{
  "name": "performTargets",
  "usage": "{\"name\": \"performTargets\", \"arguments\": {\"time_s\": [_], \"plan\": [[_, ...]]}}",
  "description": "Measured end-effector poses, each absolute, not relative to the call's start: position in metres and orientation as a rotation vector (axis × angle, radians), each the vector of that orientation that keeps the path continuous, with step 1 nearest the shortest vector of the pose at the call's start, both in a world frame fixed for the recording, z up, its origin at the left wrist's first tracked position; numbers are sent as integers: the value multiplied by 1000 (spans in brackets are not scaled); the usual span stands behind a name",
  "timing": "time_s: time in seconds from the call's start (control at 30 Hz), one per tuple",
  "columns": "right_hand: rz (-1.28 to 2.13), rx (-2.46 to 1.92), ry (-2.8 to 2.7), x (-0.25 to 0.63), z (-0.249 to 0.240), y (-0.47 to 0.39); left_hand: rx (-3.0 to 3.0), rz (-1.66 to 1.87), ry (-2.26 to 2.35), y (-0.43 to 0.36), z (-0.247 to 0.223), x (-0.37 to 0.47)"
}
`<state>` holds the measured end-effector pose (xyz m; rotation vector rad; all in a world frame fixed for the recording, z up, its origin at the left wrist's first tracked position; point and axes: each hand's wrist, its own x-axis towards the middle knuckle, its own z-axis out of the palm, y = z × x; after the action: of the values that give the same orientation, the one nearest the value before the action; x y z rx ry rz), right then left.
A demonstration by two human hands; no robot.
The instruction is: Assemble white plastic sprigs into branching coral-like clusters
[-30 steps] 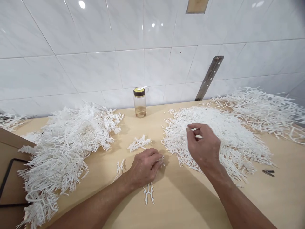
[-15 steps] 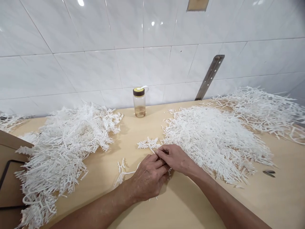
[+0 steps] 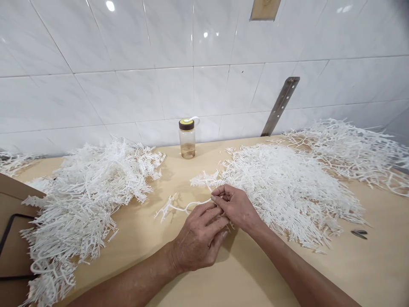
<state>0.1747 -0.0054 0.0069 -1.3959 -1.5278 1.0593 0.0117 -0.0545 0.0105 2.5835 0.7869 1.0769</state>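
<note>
Pinching a white branch [image 3: 167,206], the right hand [image 3: 238,207] now joins the curled left hand [image 3: 201,236] (hold hidden), making work two-handed.

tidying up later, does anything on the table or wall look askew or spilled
The perforated metal strip slants across the tiled wall, so it looks askew. A few white scraps lie loose beside the nearer right pile. The bottle stands upright.

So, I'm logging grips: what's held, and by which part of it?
A white branching piece, by its stem, in the right hand; whether the left hand grips too is hidden.
</note>
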Motion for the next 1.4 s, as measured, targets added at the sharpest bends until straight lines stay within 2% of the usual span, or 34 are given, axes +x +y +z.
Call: {"name": "performTargets", "arguments": {"time_s": [0.23, 0.43, 0.73, 1.03, 1.4], "plan": [[815, -1385, -1655, 175, 1, -7, 2296, 1391, 1001, -42, 1, 6], [732, -1342, -1668, 171, -1, -10, 1623, 1259, 1346, -22, -2, -1], [1044, -1227, -1589, 166, -3, -12, 1224, 1133, 973, -16, 5, 1], [1233, -1276, -1670, 163, 7, -15, 1014, 1114, 1007, -15, 4, -3], [1563, -997, -1588, 180, 21, -16, 1013, 1190, 1090, -12, 3, -3]]}}
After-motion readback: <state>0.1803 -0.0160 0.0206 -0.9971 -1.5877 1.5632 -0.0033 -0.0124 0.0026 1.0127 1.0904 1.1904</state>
